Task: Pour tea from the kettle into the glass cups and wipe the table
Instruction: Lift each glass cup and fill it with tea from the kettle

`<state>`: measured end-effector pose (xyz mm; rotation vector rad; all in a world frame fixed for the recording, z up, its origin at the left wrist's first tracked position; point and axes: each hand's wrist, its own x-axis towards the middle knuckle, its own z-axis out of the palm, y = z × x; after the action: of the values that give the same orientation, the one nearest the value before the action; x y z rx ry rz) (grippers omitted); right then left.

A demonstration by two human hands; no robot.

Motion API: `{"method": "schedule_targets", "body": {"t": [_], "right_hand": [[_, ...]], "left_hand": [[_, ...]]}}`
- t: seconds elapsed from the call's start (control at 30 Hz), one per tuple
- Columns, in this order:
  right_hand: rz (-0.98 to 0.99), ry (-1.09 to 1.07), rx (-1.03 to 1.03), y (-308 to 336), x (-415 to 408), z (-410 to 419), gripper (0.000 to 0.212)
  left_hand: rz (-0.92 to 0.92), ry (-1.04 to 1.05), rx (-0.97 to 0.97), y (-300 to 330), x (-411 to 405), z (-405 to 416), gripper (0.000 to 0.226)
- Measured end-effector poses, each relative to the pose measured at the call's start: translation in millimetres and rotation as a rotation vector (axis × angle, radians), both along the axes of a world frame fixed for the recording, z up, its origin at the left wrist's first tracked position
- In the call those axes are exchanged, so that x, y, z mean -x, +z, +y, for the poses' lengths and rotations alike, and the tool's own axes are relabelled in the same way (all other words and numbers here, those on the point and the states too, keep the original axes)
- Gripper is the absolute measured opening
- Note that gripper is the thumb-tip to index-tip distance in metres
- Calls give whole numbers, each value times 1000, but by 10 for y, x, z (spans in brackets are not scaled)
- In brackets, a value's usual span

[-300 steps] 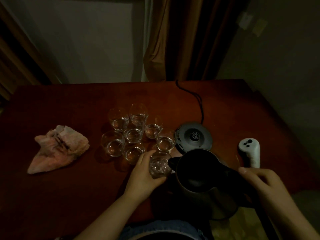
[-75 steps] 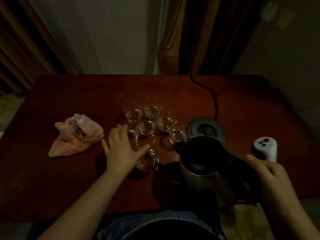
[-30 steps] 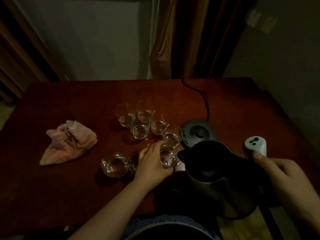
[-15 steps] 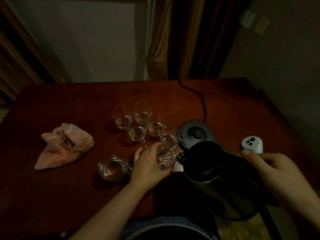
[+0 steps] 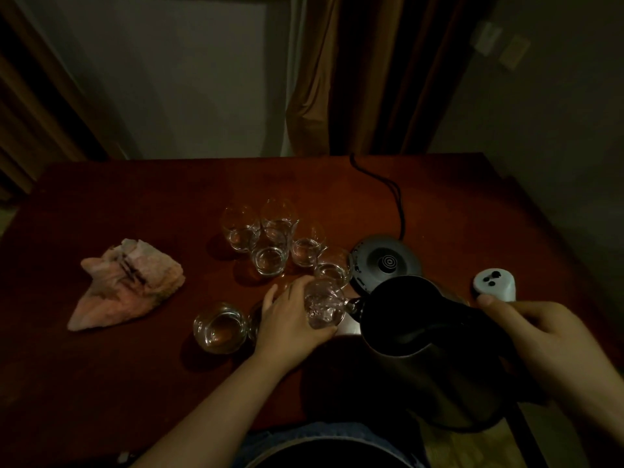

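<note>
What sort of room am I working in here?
Probably a home or hotel room: a dark red-brown wooden table, long brown curtains, and a round grey kettle base with its cord.

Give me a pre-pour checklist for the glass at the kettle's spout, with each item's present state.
1. Left hand grips the glass cup: ok.
2. Right hand holds the kettle by its handle: ok.
3. Spout meets the cup's rim: ok.
4. Kettle lifted off its base: ok.
5. Level in the held cup: cannot tell, too dim.
6. Cloth lies on the table, ready for wiping: ok.
</note>
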<state>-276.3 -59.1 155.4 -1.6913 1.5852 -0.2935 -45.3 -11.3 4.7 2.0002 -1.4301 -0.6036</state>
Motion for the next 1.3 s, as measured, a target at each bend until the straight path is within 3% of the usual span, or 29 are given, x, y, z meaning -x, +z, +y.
{"method": "schedule_targets", "body": {"t": [0.1,0.23,0.3,0.37,0.63,0.77,0.83,0.93,1.03,1.3], "right_hand": [[-19,-6,3,-11,1,-9,40],[38,2,8,-42,51,-23,121],[33,-19,-34,-86,124,-31,141],[-13,-69,-55,-123,178,-27,145],[-318,-301,-44,-289,223,88,136],[-443,-305,-52,-370,193,136,83],[-527,-341,-97,-435,179,142,72],[-598,-368,-96,-429,99,142,46],[-577,-380,-107,-465,38,110,57],[-544,-415,-43,-570,56,72,32]], "left_hand": [[15,10,5,23,-18,-9,80],[76,49,4,105,-29,1,80],[127,83,11,158,-37,1,78],[175,129,11,200,-58,-11,78],[260,443,109,367,-498,-36,85],[200,576,129,395,-847,43,86],[182,616,72,347,-1009,60,86],[172,617,-35,212,-1205,54,87],[189,576,-138,93,-1284,21,87],[183,373,-227,-72,-1263,-118,91]]}}
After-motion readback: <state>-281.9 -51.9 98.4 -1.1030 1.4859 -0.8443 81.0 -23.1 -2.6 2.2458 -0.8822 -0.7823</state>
